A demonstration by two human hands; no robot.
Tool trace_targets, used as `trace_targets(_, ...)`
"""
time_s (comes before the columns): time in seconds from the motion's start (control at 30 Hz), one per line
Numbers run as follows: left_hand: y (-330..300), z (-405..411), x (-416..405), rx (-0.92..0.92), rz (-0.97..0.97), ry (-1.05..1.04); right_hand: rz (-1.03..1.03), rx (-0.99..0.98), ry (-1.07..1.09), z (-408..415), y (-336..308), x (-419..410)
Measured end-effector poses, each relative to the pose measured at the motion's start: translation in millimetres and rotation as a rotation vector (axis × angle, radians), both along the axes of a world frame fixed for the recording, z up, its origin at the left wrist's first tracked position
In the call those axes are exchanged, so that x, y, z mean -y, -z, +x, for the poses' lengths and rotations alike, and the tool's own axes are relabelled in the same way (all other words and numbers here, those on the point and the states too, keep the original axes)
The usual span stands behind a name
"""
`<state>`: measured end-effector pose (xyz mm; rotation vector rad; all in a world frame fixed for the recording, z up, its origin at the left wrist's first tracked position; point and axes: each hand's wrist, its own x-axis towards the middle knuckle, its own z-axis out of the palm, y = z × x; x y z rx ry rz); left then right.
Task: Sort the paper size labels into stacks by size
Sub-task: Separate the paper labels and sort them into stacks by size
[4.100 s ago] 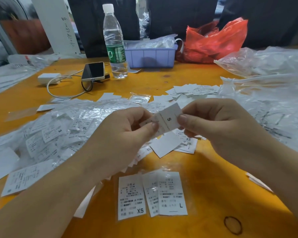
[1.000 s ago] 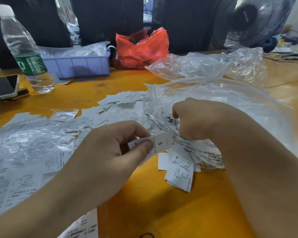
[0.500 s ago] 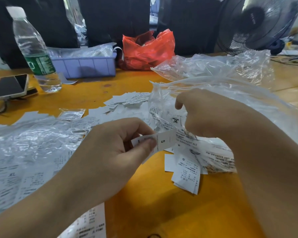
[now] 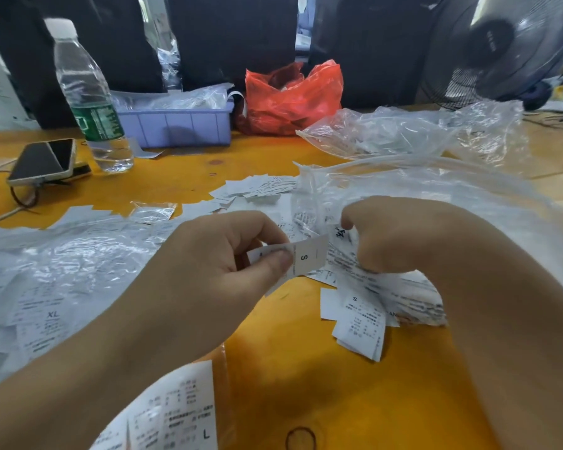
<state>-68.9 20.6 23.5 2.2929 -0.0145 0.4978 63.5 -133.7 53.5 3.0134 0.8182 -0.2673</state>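
Left hand (image 4: 221, 274) pinching S label (image 4: 301, 258) above table (image 4: 306, 384); right hand (image 4: 400, 238) curled in bag (image 4: 436, 196), grasp hidden. Risk: thin film snagging, dragging S stack (image 4: 359, 323) askew.

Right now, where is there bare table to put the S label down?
Bare orange table lies near the person, between the L label and the S stack. Another bare strip runs behind the loose labels, between the water bottle and the clear bags. The left side is crowded with plastic-covered labels.
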Motion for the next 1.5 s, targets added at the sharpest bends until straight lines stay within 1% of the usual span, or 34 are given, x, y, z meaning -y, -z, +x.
trace_targets(0.13, 1, -1, 3, 0.004, -0.012, 0.012, 0.069, 0.032, 0.017, -1, -2, 1)
trace_targets(0.3, 4, 1, 1, -0.025, 0.008, -0.013, 0.229, 0.072, 0.035, -1, -9, 3)
trace_targets(0.43, 4, 3, -1, -0.026, 0.003, -0.016, 0.347, 0.14, -0.011, 1, -12, 2)
trace_targets(0.53, 5, 6, 0, -0.029, 0.01, -0.017, 0.418, 0.142, -0.027, 6, -11, 4)
trace_targets(0.63, 8, 6, 0, -0.031, 0.02, -0.018, 0.436, 0.137, -0.024, 8, -12, 6)
trace_targets(0.8, 8, 6, 0, -0.033, 0.019, -0.022, 0.324, 0.056, -0.042, 1, -12, 6)
trace_targets(0.9, 8, 5, -2, -0.028, 0.016, -0.02, 0.301, 0.045, -0.022, -3, -13, 6)
trace_targets(1.03, 7, 1, -4, -0.031, -0.002, -0.016, 0.317, 0.105, -0.035, -2, -12, 7)
trace_targets(1.1, 6, 0, -4, -0.026, -0.02, -0.013, 0.346, 0.165, -0.014, 0, -13, 6)
trace_targets(1.2, 5, -1, -4, -0.004, -0.025, -0.031, 0.492, 0.298, 0.037, 8, -15, 9)
trace_targets(1.27, 4, -2, -5, -0.001, -0.017, -0.033, 0.6, 0.367, 0.003, 11, -16, 10)
trace_targets(1.3, 3, -3, -6, -0.006, -0.01, -0.031, 0.655, 0.367, -0.033, 11, -16, 9)
trace_targets(1.33, 2, -4, -7, -0.011, -0.004, -0.033, 0.731, 0.326, -0.076, 10, -17, 8)
trace_targets(1.37, 2, -4, -9, -0.012, -0.004, -0.04, 0.823, 0.24, -0.127, 7, -18, 5)
trace_targets(1.43, 0, -5, -12, -0.025, -0.012, -0.053, 1.012, -0.009, -0.227, -2, -21, 0)
trace_targets(1.5, -4, -2, -17, -0.059, -0.017, -0.077, 1.151, -0.225, -0.289, -6, -22, -4)
